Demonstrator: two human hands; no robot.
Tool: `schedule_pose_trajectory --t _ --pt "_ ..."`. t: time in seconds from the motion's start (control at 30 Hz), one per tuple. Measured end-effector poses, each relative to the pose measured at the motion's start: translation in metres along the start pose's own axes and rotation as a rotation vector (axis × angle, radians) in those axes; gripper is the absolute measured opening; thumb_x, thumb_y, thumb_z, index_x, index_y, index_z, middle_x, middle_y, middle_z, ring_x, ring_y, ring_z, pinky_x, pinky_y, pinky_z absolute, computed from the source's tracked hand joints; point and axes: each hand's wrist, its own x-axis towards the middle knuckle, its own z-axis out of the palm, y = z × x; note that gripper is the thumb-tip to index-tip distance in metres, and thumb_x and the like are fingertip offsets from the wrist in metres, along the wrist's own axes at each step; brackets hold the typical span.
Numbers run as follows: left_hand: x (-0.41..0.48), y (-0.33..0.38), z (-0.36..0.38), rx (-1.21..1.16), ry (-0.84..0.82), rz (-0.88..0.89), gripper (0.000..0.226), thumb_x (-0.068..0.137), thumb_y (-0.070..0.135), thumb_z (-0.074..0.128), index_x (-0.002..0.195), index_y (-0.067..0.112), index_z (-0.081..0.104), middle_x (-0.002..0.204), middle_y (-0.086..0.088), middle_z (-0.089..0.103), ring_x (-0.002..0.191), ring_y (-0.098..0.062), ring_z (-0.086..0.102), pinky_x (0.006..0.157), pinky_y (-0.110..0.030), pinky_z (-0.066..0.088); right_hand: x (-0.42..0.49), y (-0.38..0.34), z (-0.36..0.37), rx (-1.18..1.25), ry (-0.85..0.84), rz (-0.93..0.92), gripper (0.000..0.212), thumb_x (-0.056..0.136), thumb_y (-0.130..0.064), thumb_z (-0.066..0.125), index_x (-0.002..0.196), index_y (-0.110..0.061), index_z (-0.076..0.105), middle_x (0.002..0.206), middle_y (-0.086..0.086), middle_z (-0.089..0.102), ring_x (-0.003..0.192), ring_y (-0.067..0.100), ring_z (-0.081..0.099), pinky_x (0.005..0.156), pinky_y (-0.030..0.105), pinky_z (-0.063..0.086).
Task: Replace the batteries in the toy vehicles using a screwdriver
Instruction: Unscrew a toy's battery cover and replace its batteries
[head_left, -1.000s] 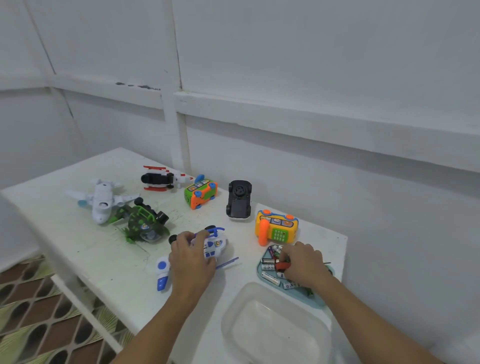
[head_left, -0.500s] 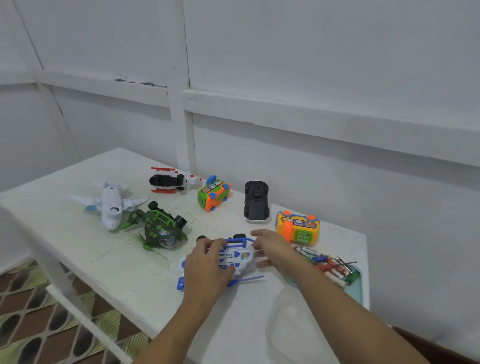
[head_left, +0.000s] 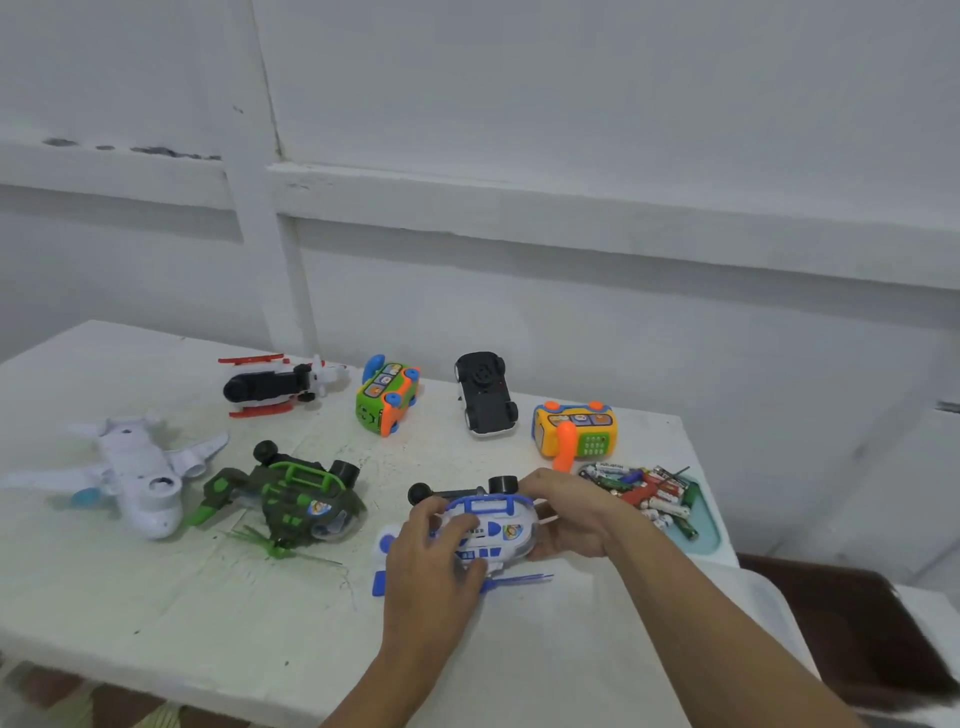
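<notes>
Blue-and-white plastic helicopter (head_left: 485, 530), rounded and glossy, gripped by curled left hand (head_left: 431, 566) and right hand (head_left: 569, 514)

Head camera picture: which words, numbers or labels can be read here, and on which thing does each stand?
Nothing can be read with certainty.
Batteries in the tray: printed labels, too blurred.
Yellow toy phone: keypad marks, too small.
Blue and white helicopter: stickers, too blurred.
</notes>
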Motion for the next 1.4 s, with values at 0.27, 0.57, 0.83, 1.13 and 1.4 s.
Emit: schedule_pose_trajectory --t 0.27,0.57,0.83,1.13,1.4 --pt "0.001 0.014 0.006 -0.152 0.046 0.035 0.042 0.061 -0.002 0.086 0.094 0.018 0.069 0.124 -0.006 0.059 0.110 -0.008 0.056 0.068 0.005 0.037 -0.031 0.007 -0.009 0.192 0.047 -0.167 0.020 0.087 0.003 0.059 0.098 -0.012 0.052 0.087 0.012 0.068 0.074 0.026 0.070 0.059 0.035 0.054" --pt "0.044 0.063 -0.010 -0.670 0.061 -0.322 0.012 0.087 0.011 0.068 0.077 0.016 0.065 0.121 0.011 0.048 0.115 -0.002 0.046 0.084 -0.003 0.036 -0.049 0.007 -0.020 0.308 0.044 -0.501 0.037 0.076 0.011 0.069 0.098 -0.014 0.054 0.110 0.013 0.070 0.099 0.036 0.068 0.072 0.038 0.055" --pt "0.076 0.080 0.000 -0.948 -0.081 -0.556 0.049 0.066 0.035 0.085 0.071 0.012 0.042 0.083 -0.023 0.062 0.082 -0.030 0.065 0.081 -0.050 0.053 -0.039 0.012 -0.030 0.187 0.146 -0.734 0.055 0.064 0.011 0.081 0.100 -0.017 0.051 0.109 0.004 0.068 0.101 0.031 0.065 0.071 0.027 0.055" --pt "0.076 0.081 0.014 -1.037 -0.134 -0.637 0.055 0.085 0.002 0.067 0.127 0.032 0.047 0.099 -0.015 0.073 0.083 -0.030 0.073 0.070 -0.037 0.059 -0.040 0.019 -0.056 0.065 0.055 -0.692 0.086 0.057 0.006 0.087 0.125 -0.034 0.053 0.118 -0.005 0.063 0.095 0.021 0.070 0.074 0.035 0.059" --pt "0.070 0.076 0.018 -0.956 -0.203 -0.672 0.059 0.087 0.004 0.066 0.132 0.039 0.049 0.091 -0.013 0.073 0.076 -0.028 0.072 0.061 -0.038 0.056 -0.029 0.000 -0.099 -0.102 -0.081 -0.523 0.030 0.092 -0.010 0.064 0.119 -0.022 0.064 0.106 0.010 0.070 0.085 0.020 0.066 0.082 0.041 0.058"
